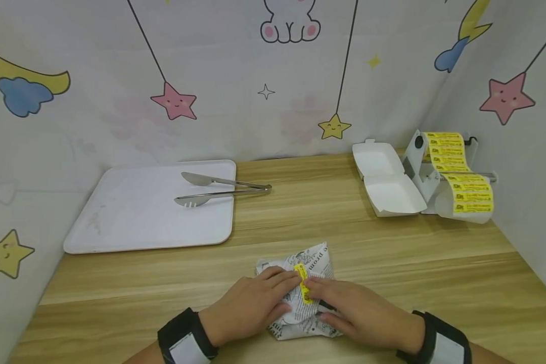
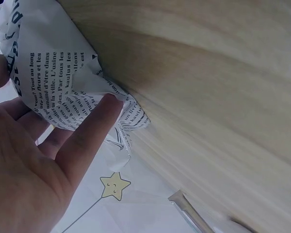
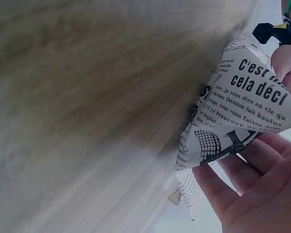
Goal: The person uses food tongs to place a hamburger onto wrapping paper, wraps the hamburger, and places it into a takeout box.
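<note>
A packet wrapped in newsprint-patterned paper point(image 1: 319, 260) lies on the wooden table in front of me. Across its top runs a yellow label point(image 1: 304, 290). My left hand point(image 1: 250, 303) rests on the packet's left part, fingertips at the label's left edge. From the other side my right hand point(image 1: 364, 311) touches the packet, its fingertips by the label's right edge. Fingers on both hands are mostly straight. In the left wrist view, the index finger lies along a crumpled paper corner point(image 2: 131, 114). The right wrist view shows a folded side of the paper point(image 3: 252, 92) beside the fingers. What is inside the wrapping is hidden.
At the back left, metal tongs point(image 1: 250, 190) lie partly over a white tray point(image 1: 136, 222). An open white clamshell box point(image 1: 393, 192) stands at the back right, next to a label dispenser point(image 1: 429, 184) with a roll of yellow labels point(image 1: 470, 194). A patterned cloth point(image 1: 236, 121) hangs behind the table.
</note>
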{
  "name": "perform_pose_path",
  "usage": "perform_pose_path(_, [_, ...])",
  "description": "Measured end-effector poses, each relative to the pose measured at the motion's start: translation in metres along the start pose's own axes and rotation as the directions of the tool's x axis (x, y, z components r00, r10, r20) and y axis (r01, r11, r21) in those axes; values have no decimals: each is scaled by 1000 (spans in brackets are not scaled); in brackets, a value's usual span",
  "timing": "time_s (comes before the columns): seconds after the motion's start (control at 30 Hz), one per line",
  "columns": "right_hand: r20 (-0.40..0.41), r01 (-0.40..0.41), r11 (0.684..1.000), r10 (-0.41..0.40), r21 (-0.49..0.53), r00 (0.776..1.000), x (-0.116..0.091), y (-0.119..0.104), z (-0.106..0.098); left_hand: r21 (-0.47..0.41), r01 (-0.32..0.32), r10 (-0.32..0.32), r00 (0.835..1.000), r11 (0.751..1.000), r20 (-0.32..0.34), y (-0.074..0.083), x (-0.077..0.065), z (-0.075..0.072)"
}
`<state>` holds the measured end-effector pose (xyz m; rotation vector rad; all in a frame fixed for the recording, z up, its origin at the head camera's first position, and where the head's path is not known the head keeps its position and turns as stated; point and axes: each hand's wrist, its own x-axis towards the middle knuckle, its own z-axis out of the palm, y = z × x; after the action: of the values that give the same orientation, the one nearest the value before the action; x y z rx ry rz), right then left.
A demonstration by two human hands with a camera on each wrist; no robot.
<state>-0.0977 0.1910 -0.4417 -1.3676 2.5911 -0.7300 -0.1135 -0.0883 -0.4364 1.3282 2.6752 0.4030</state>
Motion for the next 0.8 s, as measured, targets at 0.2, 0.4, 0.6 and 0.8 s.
perform_pose_path(0.2, [13,80,990,-79,-117,997,-5,1,6,22,-7,7,1000,1000,-6,0,1,2])
perform_pose_path(0.4, [14,32,999,-32,-29,999,-5,2,3,-5,4,-4,1000,1000,-9,-1,-1,4])
perform_pose_path(0.6, [-11,74,994,-75,-83,997,2,-4,-4,-23,16,-17,999,1000,-35,-2,-4,6])
perform_pose_path(0.8, [-33,151,967,-161,-203,986,2,-4,-2,-15,11,-12,997,1000,-72,-2,-7,10])
